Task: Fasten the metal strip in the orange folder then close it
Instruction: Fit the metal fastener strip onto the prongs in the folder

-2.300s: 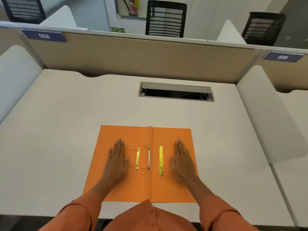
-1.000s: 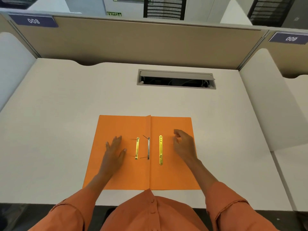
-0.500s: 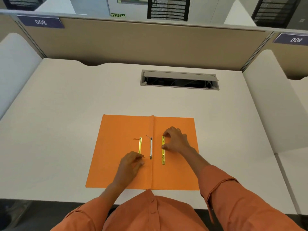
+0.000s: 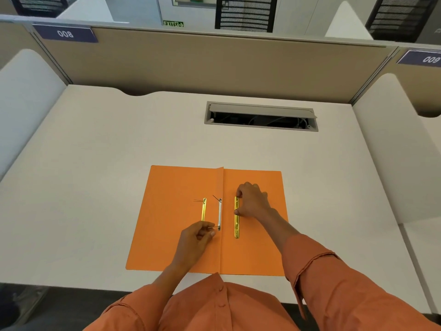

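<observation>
Folder [image 4: 167,235]: orange, lying open and flat on the table [image 4: 95,163], spine running away from the body.
Strip [image 4: 236,217]: loose brass bar on the right leaf, just right of the spine.
Right hand [image 4: 253,201]: grip closed on the strip's far half, fingertip at its far end, thumb at mid-length.
Left hand [image 4: 195,237]: grip pinched together on the near prong [image 4: 214,227] of the silver fastener [image 4: 219,215] at the spine.
Second brass bar [image 4: 203,209]: on the left leaf, just beyond the left grip, untouched.
Step, judged: lifting the strip to seat it on the prongs.
Doing it well: stand both prongs upright, line strip holes over them, lower flat, fold prongs down, then shut the cover.
Risk: thin prongs bending sideways and missing the holes.
Writing: "008" plate on the partition far left of the grips; "009" plate far right; green "EXIT" sign beyond.
</observation>
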Tool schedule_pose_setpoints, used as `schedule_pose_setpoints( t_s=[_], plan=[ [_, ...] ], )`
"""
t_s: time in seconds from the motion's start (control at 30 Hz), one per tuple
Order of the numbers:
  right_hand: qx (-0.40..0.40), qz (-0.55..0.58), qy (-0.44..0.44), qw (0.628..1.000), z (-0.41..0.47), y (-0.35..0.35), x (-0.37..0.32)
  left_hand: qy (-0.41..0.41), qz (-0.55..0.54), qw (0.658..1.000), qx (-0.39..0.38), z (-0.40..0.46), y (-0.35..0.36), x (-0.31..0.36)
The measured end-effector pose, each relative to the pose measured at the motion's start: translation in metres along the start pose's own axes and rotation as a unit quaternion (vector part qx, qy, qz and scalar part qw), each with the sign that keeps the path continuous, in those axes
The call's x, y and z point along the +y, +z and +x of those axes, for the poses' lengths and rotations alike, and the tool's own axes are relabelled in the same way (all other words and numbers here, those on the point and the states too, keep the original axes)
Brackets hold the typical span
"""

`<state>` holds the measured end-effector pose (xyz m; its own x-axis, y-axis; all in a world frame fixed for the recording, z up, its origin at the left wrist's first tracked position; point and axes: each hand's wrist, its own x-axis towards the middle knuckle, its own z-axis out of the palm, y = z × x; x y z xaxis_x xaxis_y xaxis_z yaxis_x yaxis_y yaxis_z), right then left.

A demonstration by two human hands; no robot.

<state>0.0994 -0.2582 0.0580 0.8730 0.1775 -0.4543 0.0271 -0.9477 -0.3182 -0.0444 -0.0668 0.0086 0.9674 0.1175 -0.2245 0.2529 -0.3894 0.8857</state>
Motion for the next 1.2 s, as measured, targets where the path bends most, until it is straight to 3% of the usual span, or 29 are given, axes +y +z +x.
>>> schedule_pose_setpoints(
  t_s=[0.3,0.67,0.93,1.2],
  plan=[
    [-0.039,-0.018,0.008,0.999,0.000,-0.003,-0.006,-0.011,-0.041,0.999,0.003,-0.001,-0.002,0.005],
    [-0.009,0.184,-0.007,0.983,-0.016,0.004,0.006,-0.038,-0.135,0.990,-0.011,-0.003,-0.004,0.008],
    [-0.016,0.407,-0.008,0.913,-0.022,-0.009,-0.002,-0.026,-0.116,0.993,-0.023,0.004,-0.005,0.016],
    [-0.039,0.491,-0.025,0.870,-0.020,-0.013,-0.033,-0.032,-0.094,0.994,-0.046,0.011,-0.003,0.017]
  ],
)
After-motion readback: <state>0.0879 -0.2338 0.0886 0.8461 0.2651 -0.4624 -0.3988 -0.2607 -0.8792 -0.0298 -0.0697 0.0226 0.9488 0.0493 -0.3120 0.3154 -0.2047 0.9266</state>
